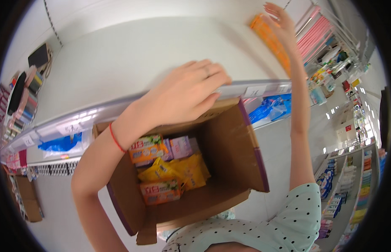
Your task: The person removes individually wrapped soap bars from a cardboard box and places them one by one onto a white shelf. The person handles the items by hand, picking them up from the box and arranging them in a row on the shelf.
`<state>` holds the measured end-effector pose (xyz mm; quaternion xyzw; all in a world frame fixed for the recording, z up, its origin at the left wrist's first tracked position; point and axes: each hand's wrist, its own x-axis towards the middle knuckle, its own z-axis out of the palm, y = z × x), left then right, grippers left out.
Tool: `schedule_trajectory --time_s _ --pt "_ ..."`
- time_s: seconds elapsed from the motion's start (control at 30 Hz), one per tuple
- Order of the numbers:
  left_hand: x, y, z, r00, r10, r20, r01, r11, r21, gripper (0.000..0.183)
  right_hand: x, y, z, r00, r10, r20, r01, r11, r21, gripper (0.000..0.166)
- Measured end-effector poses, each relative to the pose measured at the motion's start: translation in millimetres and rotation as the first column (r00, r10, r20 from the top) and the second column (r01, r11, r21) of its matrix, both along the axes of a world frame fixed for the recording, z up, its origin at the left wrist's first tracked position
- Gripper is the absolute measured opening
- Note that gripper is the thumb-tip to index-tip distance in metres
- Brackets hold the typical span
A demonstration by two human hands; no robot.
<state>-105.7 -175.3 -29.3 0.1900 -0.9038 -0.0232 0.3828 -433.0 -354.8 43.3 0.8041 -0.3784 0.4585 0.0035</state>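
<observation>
My left hand [195, 89] lies over the shelf's front edge with its fingers bent; whether it grips anything is hidden. Its forearm, with a red cord at the wrist, crosses the rim of an open cardboard box [236, 148]. Inside the box are orange-and-white packs [161, 191], yellow plastic packets [189, 171] and light purple packs [180, 147]. Further out, my right hand [280, 26] is beside a row of orange packs [271, 44] on the white shelf [145, 50]. Its fingers are apart and slightly blurred, and it seems to touch the row's far end.
Price labels [255, 91] line the shelf's front strip. Blue plastic-wrapped goods [271, 107] lie on the shelf below. Boxed goods and a dark flat item [38, 58] stand at left. Pink rods [315, 37] hang at right, and stocked shelves [346, 186] stand beyond my right arm.
</observation>
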Motion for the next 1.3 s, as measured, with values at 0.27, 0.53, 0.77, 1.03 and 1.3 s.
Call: schedule_trajectory --time_s 0.27,0.53,0.77,1.03,1.3 --pt "-6 8 1 0.981 -0.188 -0.04 0.187 0.982 -0.034 0.007 100 208 -33 0.436 0.896 -0.089 -0.432 0.295 0.852 0.03" --pt "-9 40 -4 0.771 -0.442 0.458 0.031 0.744 0.667 0.01 109 229 -93 0.341 0.805 -0.485 -0.116 0.548 0.828 0.042" --pt "-34 53 -50 0.207 -0.636 0.743 -0.307 0.679 0.667 0.024 109 228 -103 0.518 0.779 -0.354 -0.227 0.524 0.821 0.041" --pt "-50 64 -90 -0.033 -0.645 0.764 -0.44 0.695 0.568 0.008 105 228 -100 0.495 0.786 -0.371 -0.247 0.536 0.807 0.05" --pt "-46 62 -111 0.055 -0.685 0.727 -0.283 0.688 0.669 0.009 105 230 -100 0.499 0.781 -0.376 -0.26 0.548 0.795 0.05"
